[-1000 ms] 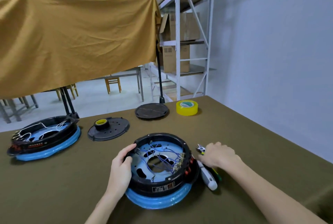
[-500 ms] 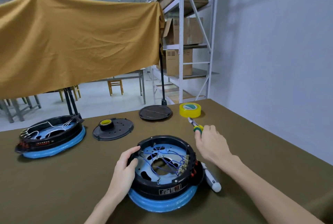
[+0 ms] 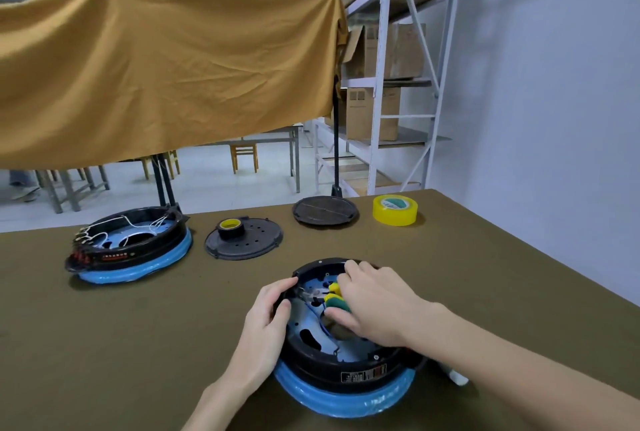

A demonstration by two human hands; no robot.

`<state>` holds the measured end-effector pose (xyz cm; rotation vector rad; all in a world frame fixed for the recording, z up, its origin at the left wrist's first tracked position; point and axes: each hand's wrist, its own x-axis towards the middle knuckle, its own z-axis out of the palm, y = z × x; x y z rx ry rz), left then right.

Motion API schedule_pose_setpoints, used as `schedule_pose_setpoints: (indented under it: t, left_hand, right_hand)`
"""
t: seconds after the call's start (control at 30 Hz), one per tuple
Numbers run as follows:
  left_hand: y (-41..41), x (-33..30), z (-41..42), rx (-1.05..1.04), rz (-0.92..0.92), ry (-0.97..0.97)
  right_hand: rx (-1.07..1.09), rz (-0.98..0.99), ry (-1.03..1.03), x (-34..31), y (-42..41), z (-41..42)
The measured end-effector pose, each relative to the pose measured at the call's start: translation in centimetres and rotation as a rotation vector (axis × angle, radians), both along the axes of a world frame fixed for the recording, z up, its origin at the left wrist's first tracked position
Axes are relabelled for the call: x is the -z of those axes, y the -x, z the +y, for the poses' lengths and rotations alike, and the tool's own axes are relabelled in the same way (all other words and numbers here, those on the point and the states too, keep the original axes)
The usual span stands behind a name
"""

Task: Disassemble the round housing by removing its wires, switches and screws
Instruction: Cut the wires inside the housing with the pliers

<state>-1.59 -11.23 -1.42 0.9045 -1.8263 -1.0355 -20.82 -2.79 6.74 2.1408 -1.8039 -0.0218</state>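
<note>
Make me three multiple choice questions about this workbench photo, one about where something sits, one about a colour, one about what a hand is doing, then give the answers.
1. Where is the big yellow tape roll?
A. far side of the table, near the wall
B. inside the near housing
C. under the left hand

2. What colour is the ring under the near round housing?
A. red
B. blue
C. white

3. What is the right hand doing?
A. resting flat on the table
B. lifting a lid
C. gripping yellow-green handled pliers inside the housing

Answers: 1 A, it stands near the table's far edge. 2 B, a blue band shows beneath the black shell. 3 C, fingers curl round the handles while the left hand holds the rim.
</note>
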Motion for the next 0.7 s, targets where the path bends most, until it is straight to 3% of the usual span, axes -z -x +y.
schedule_pose_setpoints:
  t: [0.23,0.7]
  left_hand:
    - [0.0,-0.1,-0.4,-0.011,-0.019,0.025]
    - [0.0,0.3,-0.4,-0.006,0.008,0.035]
  right_hand:
    - [0.000,0.032,0.122,1.0,0.7,0.4]
    - [-0.006,0.036,0.086,1.3,0.4,-0.3]
